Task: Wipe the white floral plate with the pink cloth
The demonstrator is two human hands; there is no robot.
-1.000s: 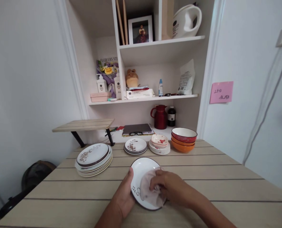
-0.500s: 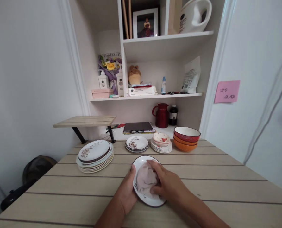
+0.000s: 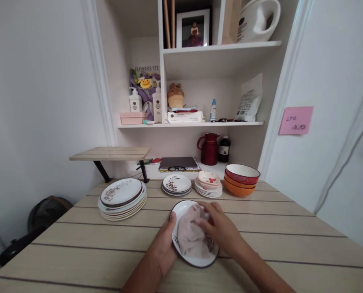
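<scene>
A small white plate (image 3: 183, 207) with a dark rim and brown pattern is tilted just above the slatted table, near its front middle. My left hand (image 3: 164, 248) grips its left edge, thumb over the rim and fingers underneath. On the plate's face lies a crumpled pale pink cloth (image 3: 192, 236). My right hand (image 3: 219, 228) has its fingers bent onto the cloth's upper right part, holding it against the plate. Part of the plate's pattern shows at the lower right, beside the cloth.
Behind the plate stand a stack of small patterned plates (image 3: 177, 184), small dishes on saucers (image 3: 208, 188) and stacked red and orange bowls (image 3: 241, 179). Larger stacked plates (image 3: 122, 199) sit left, by a raised wooden stand (image 3: 111, 153). A red jug (image 3: 210, 149) is farther back.
My right hand has moved up and to the right across the plate, its fingers more bunched on the cloth. The cloth has shifted and folded differently. My left hand keeps its hold.
</scene>
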